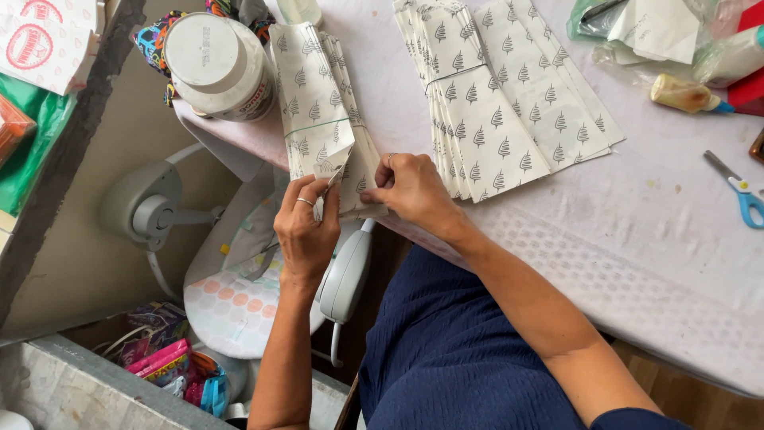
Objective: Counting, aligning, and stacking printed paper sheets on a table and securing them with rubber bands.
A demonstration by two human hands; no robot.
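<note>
Two hands, the left hand (pixel 306 231) and right hand (pixel 410 189), pinch the near bundle of paper bags (pixel 322 119); another banded bundle (pixel 501 95) lies done on the desk (pixel 637 239).

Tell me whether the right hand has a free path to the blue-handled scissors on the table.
Probably yes. The right hand is busy pinching the banded stack of paper bags, but between it and the scissors lies only bare tablecloth. It would have to let go first.
</note>
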